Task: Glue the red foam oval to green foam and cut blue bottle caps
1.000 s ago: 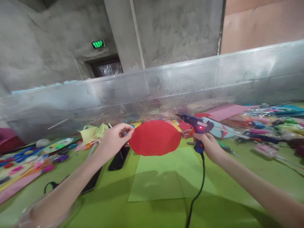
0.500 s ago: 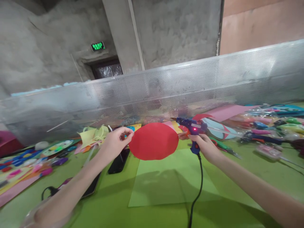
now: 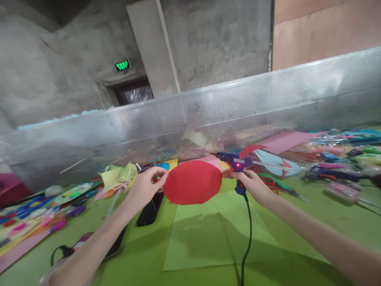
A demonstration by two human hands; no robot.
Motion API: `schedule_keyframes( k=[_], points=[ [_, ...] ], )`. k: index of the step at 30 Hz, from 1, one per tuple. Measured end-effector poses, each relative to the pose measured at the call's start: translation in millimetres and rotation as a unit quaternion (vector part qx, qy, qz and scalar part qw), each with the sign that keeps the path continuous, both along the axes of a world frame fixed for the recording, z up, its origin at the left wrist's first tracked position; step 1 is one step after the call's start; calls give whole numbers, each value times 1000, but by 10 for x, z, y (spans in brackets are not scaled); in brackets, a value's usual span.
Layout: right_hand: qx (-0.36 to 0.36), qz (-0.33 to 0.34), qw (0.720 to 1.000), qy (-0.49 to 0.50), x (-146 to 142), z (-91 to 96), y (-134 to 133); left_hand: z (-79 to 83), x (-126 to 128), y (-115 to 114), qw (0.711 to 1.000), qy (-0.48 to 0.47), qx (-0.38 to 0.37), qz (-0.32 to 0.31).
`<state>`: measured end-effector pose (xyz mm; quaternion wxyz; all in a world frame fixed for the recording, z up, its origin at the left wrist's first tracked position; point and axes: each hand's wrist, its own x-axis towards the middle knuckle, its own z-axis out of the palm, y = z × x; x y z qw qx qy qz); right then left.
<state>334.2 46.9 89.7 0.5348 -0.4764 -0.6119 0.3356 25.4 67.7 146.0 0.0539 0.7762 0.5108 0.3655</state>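
Note:
My left hand (image 3: 147,186) pinches the left edge of a red paper disc (image 3: 192,182) and holds it up over a light green sheet (image 3: 208,234) on the green table. My right hand (image 3: 253,186) grips a blue hot glue gun (image 3: 235,163) by its handle. The gun's red lamp is lit, its nozzle points left just above the disc's right edge, and its black cord (image 3: 247,234) hangs down toward me.
A perforated metal screen (image 3: 268,103) runs across the back of the table. Two dark phones (image 3: 149,208) lie left of the sheet. Coloured paper scraps and craft bits (image 3: 44,198) crowd the left. Scissors (image 3: 276,186), pink paper and packaged tools (image 3: 336,163) crowd the right.
The glue gun and my right hand have moved left, closer to the disc's right edge. The disc has tilted flatter and sunk a little in my left hand.

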Motion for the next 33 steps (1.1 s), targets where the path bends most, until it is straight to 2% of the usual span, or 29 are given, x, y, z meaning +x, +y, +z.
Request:
schedule_keyframes(
  k=[4,9,12,17,20,25,29,33],
  points=[
    [8,20,1000,13,-28,-10,23,-27,5,12,1000,0,8,-7],
    [-11,4,1000,18,-27,15,-61,-39,17,-6,1000,-9,-11,-9],
    [-41,-9,999,19,14,40,-155,-18,28,-36,998,-20,-47,-21],
    [-117,-20,992,37,138,95,-307,-11,64,-35,985,-54,-151,-68],
    [-174,-18,983,47,212,98,-346,-114,124,35,970,-68,-216,-85],
    [-257,-20,964,60,290,-39,-289,-427,252,226,940,-80,-313,-111],
    [-288,-20,955,64,312,-142,-240,-635,298,382,916,-86,-366,-137],
    [-304,-20,951,58,301,-169,-218,-750,302,471,902,-85,-399,-139]
  ],
)
